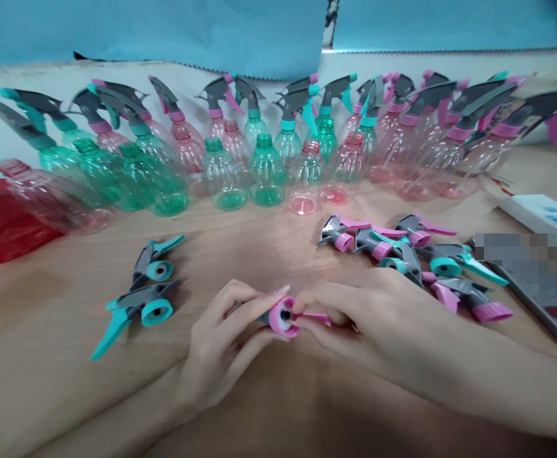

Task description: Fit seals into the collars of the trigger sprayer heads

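Observation:
Near the front middle of the table, my left hand (226,337) is closed around a grey and pink trigger spray head (275,318). Its pink collar faces me, with a white inside and a dark hole at the centre. My right hand (350,312) is closed in a pinch at the collar's right rim, thumb tip by the opening. Whatever lies between those fingertips is too small or hidden to name. Part of the pink trigger shows beneath the right fingers. To the left lie two loose grey and teal spray heads (157,312).
Several loose spray heads (378,245) lie right of centre. Open green bottles (266,175) and pink bottles (304,178) stand behind, before a row of bottles with spray heads (405,146). A red bag (11,222) is left; a phone-like dark slab (536,292) and white box (545,213) are right.

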The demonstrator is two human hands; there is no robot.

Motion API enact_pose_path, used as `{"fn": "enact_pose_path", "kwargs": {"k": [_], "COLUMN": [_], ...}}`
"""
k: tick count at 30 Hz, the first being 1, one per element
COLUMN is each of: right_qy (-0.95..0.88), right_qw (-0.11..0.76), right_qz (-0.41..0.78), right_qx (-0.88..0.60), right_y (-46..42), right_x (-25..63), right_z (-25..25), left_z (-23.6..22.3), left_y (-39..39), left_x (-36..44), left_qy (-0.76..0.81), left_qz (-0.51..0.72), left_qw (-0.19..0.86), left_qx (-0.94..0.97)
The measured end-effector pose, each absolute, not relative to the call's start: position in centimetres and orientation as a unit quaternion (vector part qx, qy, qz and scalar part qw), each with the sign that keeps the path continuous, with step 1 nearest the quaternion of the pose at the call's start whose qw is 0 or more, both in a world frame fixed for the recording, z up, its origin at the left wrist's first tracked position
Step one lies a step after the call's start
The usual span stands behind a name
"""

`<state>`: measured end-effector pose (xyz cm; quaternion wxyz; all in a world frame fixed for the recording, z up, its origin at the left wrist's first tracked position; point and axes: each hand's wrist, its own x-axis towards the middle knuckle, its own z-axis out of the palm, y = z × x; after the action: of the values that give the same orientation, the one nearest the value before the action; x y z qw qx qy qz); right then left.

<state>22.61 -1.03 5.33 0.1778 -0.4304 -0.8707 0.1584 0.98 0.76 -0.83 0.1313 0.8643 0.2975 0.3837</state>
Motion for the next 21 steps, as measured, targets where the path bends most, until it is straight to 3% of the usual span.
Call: {"fn": "enact_pose_path", "kwargs": {"k": [6,14,21], "right_qy": [-0.833,-0.841,-0.859], "right_qw": [0.269,0.242,0.271], "right_qz": [0.134,0.17,0.167], "right_qx": [-0.465,-0.453,-0.401], "right_y": [-1.4,-1.0,-1.8], "right_x": [21.8,22.1,22.5], "right_z": [4.3,4.8,5.6], "left_z": [-0.6,-0.1,1.1], "left_y": [0.8,0.6,0.0], "left_x": [1.1,1.5,0.4], "left_qy": [0.297,0.302,0.339], "left_qz": [0.387,0.392,0.368], "left_qw": [0.121,0.108,0.06], "left_qx": [0.865,0.862,0.864]}}
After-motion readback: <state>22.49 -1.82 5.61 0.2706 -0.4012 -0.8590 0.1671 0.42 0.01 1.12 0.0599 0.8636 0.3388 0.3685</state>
